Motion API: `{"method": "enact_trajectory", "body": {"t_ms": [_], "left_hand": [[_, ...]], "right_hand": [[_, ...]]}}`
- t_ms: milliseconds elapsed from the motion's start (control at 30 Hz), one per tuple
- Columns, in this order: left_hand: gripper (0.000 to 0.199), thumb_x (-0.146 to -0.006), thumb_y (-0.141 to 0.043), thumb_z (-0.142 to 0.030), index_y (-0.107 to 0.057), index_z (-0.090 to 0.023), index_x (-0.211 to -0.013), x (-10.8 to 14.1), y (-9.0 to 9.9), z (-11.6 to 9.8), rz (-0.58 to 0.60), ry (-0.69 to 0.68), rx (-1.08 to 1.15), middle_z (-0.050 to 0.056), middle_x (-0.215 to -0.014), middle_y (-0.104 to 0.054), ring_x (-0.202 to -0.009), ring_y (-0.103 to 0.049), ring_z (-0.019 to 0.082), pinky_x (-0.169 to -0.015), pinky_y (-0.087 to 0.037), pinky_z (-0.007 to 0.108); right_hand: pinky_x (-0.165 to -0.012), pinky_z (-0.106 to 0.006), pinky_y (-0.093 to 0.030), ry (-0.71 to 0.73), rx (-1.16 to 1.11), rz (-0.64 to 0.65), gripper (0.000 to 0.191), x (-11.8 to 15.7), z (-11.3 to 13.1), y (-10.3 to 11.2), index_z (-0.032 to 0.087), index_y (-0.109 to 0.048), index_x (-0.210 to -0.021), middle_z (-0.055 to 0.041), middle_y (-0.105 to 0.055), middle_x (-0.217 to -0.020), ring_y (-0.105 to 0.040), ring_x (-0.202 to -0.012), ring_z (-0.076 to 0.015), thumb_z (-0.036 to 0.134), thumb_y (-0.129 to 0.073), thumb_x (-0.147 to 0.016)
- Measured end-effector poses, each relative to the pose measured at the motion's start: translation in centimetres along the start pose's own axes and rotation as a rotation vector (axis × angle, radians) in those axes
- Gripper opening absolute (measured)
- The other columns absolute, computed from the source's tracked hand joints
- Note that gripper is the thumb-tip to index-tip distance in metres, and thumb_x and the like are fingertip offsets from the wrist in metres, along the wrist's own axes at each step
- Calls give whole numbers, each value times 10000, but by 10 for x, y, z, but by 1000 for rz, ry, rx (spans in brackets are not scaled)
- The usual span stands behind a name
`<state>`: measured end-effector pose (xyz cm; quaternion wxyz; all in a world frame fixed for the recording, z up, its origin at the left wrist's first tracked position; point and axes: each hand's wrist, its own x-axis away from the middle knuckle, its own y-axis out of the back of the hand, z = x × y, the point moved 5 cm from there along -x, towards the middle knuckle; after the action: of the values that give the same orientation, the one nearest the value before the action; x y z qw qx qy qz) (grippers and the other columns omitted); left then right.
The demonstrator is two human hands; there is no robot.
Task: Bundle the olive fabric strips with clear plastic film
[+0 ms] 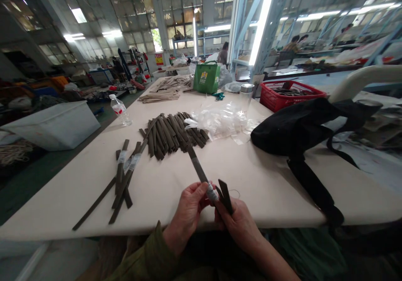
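Observation:
My left hand is closed, its thumb and fingers pinching a long dark grey-brown strip just beside a bunched plastic wrapping. My right hand is closed around the near end of the bundle, where short dark strip ends stick up past the thumb. A thin thread or band loops out above this hand. Beyond the hands lies a heap of dark strips, which the held strip's far end overlaps. To the left, several crossed strips lie on the table, some wrapped in plastic.
The pale table carries see-through plastic pieces, a water bottle, a lidded jar, a green bag and a red basket. A black bag with straps lies right. A white bin stands left.

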<state>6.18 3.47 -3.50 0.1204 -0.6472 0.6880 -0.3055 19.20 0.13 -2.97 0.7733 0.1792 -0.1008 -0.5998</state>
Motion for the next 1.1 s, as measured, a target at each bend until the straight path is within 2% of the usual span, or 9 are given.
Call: {"method": "enact_trajectory", "body": {"t_ms": [167, 233, 367, 500, 633, 800, 900, 1033, 1100], "left_hand": [[257, -696, -776, -328, -719, -161, -883, -8, 10, -38, -118, -197, 99, 50, -957, -709, -766, -645, 136, -680, -500, 242], [227, -685, -785, -314, -719, -151, -828, -10, 10, -44, -125, -189, 99, 52, -941, -710, -755, -640, 132, -689, -502, 246], [245, -685, -787, -286, -722, -134, -866, 0, 3, -18, -57, -98, 62, 83, -901, -714, -762, -625, 146, -695, -506, 274], [334, -649, -811, -331, -705, -109, -875, 4, 5, 2, -77, -43, 123, 89, -823, -704, -674, -615, 139, -649, -500, 282], [356, -654, -801, -360, -690, -100, -871, 4, 8, 2, -66, -22, 130, 76, -763, -681, -601, -597, 137, -569, -490, 285], [310, -682, -786, -295, -690, -116, -916, 8, 5, -7, -46, -64, 10, 83, -826, -703, -643, -618, 137, -584, -500, 266], [303, -657, -802, -288, -705, -113, -885, 3, 19, -49, -113, -162, -82, 71, -784, -709, -656, -617, 117, -618, -512, 231], [332, -609, -821, -266, -707, -110, -880, -17, 58, -156, -225, -361, -248, 52, -711, -694, -620, -607, 120, -565, -505, 211], [294, -622, -806, -255, -696, -106, -850, -30, 83, -206, -272, -380, -419, 40, -680, -678, -592, -593, 111, -556, -497, 206]], "right_hand": [[-469, -225, -430, -42, -13, 59, 405, 3, -9, -8, 178, -595, -822, 14, -607, -539, -568, -432, -133, 484, -369, -958], [-471, -231, -435, -56, -17, 58, 410, 3, -12, -10, 178, -596, -827, 7, -623, -560, -574, -434, -136, 499, -373, -953], [-467, -251, -429, -94, 2, 11, 463, -1, -16, -6, 180, -617, -796, 5, -601, -507, -567, -432, -158, 560, -386, -927], [-479, -261, -427, -77, 28, 75, 511, -2, -11, -6, 188, -626, -748, 6, -575, -460, -558, -432, -167, 600, -374, -913], [-508, -266, -433, -54, 26, 87, 503, -3, -4, -10, 193, -631, -736, 1, -587, -468, -559, -443, -166, 598, -391, -913], [-521, -269, -438, -118, -92, 92, 536, -7, -2, -14, 174, -632, -699, -16, -598, -491, -565, -475, -167, 614, -403, -901], [-520, -264, -453, -184, -241, 119, 537, -8, -8, -6, 154, -646, -774, -33, -642, -593, -590, -530, -169, 635, -432, -877], [-466, -258, -436, -233, -342, -45, 539, -7, -28, 33, 146, -632, -976, -20, -645, -669, -540, -467, -139, 647, -490, -835], [-433, -248, -400, -243, -333, -108, 539, -6, -38, 54, 142, -633, -989, -11, -628, -650, -497, -432, -122, 640, -502, -831]]}}
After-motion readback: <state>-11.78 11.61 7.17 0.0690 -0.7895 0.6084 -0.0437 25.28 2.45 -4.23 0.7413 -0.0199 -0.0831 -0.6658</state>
